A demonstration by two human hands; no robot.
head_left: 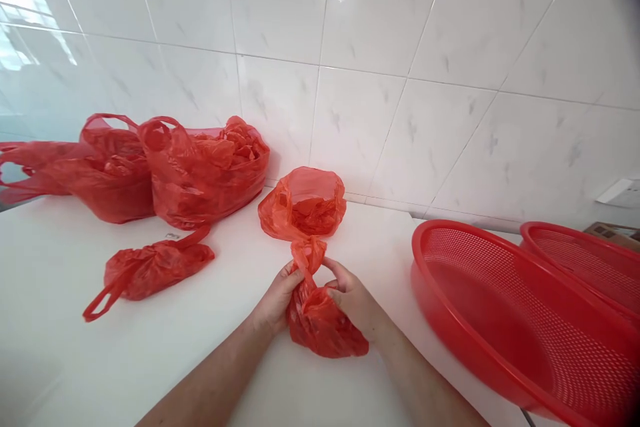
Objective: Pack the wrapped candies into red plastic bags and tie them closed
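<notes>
- I see the left hand (277, 293) grasping the small red bag (325, 330), its thumb pressed over the gathered neck.
- I have the right hand (357, 300) on the other side of that neck, thumb and bent fingers touching the plastic; I cannot tell how firmly it pinches.
- The small red bag sits between both hands, over the near middle of the white table (230, 307), bulging toward me with its loose top pointing away. I cannot tell whether its underside touches the table.
- Just beyond it, I see an open bag (275, 217) with crumpled red plastic inside, near the tiled wall (280, 13).
- To my left, a tied bag (155, 270) lies on its side, one handle loop stretched toward me.
- Behind that, I see a big full bag (210, 187) and, touching it on the left, another big bag (117, 190).
- On my right stand a large red basket (493, 313) and, just behind it, a second basket (560, 228).
</notes>
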